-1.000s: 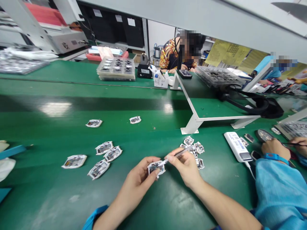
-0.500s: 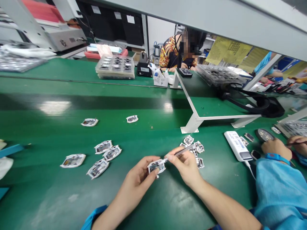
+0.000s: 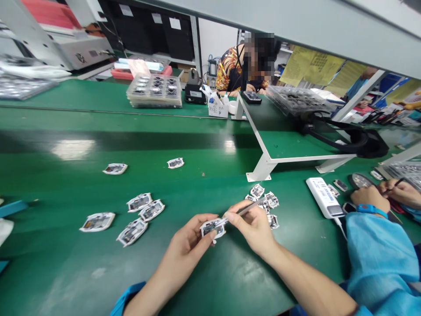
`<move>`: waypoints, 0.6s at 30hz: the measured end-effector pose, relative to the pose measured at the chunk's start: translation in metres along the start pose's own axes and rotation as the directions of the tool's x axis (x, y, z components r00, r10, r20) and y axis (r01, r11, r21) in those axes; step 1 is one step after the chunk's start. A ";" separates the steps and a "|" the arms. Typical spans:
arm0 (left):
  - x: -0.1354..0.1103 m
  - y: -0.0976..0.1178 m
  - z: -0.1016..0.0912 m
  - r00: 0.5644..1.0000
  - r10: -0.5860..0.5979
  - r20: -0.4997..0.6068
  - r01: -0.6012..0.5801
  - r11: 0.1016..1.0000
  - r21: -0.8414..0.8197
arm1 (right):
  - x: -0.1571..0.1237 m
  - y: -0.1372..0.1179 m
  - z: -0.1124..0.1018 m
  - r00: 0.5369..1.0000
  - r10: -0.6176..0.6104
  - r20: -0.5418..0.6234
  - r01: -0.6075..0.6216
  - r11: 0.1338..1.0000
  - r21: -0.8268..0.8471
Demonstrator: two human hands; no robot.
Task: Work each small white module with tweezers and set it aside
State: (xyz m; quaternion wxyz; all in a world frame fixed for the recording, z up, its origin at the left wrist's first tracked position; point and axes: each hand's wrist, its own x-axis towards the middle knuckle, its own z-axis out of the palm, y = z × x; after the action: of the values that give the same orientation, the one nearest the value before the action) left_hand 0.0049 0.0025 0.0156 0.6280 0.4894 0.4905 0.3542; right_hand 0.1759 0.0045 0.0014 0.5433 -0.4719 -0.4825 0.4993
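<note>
Over the green conveyor belt (image 3: 210, 281), left hand (image 3: 189, 243) curled closed around a white-edged circuit module (image 3: 212, 228), right hand (image 3: 253, 228) pinching tweezers (image 3: 245, 210) at the module's edge, both forearms angled in from below; loose modules (image 3: 257, 191) just beyond, open belt toward the left

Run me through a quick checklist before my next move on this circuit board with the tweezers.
1. Circuit board firmly held by left hand: ok.
2. Tweezers held in right hand: ok.
3. Tweezers tip seated on the board's edge: cannot tell, too small to see.
4. Back end of the tweezers clear of the pile of boards: cannot tell, they overlap in view.
5. Co-worker's hands apart from yours: ok.
</note>
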 end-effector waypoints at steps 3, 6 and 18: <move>-0.001 0.002 0.000 1.000 -0.014 -0.005 0.015 1.000 0.008 | 0.000 0.000 0.001 1.000 0.009 -0.011 -0.009 1.000 0.015; -0.002 0.003 0.000 1.000 -0.022 -0.009 0.022 1.000 0.015 | 0.000 0.000 0.001 1.000 0.003 -0.022 -0.004 1.000 -0.008; -0.001 0.001 0.005 0.997 -0.047 -0.068 0.044 0.998 -0.039 | -0.007 0.008 0.001 0.995 -0.095 -0.030 0.092 0.990 -0.110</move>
State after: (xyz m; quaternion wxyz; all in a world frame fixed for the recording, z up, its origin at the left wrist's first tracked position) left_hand 0.0092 0.0006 0.0173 0.6275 0.4538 0.5164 0.3655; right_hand 0.1736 -0.0025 -0.0064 0.5480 -0.4862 -0.5209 0.4381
